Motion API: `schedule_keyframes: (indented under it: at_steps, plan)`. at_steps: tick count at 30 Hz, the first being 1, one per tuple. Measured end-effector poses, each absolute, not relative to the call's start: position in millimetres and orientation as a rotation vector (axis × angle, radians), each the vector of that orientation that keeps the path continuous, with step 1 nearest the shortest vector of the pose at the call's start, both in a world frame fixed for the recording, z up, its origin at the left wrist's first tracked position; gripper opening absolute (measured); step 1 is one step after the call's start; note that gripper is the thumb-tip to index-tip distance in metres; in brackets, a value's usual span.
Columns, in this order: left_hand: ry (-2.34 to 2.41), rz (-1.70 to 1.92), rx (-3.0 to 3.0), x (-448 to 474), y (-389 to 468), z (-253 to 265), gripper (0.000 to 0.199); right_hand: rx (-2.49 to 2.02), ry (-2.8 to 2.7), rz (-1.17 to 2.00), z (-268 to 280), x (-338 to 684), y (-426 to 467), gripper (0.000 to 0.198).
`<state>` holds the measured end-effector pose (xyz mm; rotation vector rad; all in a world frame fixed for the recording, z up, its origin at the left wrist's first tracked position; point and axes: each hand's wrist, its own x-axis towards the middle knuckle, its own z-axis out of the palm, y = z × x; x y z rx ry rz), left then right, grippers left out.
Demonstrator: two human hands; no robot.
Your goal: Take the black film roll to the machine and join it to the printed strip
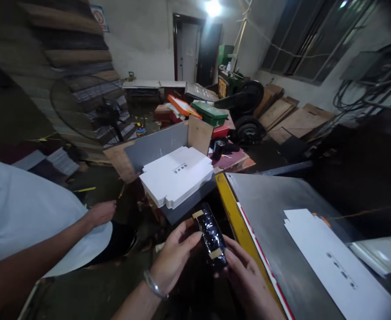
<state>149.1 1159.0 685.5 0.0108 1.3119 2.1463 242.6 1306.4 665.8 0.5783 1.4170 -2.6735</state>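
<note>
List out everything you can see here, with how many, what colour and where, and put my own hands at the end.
black wrapped bundle: one, black with tan tape, held between both hands
flat white cartons: one stack, white, in the open grey box ahead
open box: one, grey inside, brown flaps, on the floor
flat white sheet: one, white, on the metal table at right
metal table: one, grey with yellow edge, right
fan: one, black, left
co-worker's hand: one, left
left hand: one, on the bundle
right hand: one, on the bundle
</note>
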Motion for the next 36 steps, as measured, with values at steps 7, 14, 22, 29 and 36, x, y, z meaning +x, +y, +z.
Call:
schedule_keyframes:
  at_steps: [7,14,22,29,36]
  plan:
    - [1.201,2.235,-0.083,163.5,1150.5,680.7,0.036,0.361,1.185,-2.648,658.1,239.8,1300.2,0.044]
    - [1.238,2.393,-0.221,173.1,1163.6,688.1,0.037,0.04,2.596,-1.997,675.7,236.4,1325.1,0.029]
    - [1.238,2.534,-0.312,179.5,1179.3,694.3,0.044,-0.287,3.046,-1.558,694.6,225.4,1333.1,0.018]
    - [1.344,2.606,-0.373,186.1,1181.1,701.2,0.058,-0.45,3.057,-1.476,701.8,218.4,1334.1,0.011]
    - [1.381,2.626,-0.37,189.9,1177.0,701.6,0.054,-0.5,3.024,-1.608,703.6,213.7,1333.7,0.021]
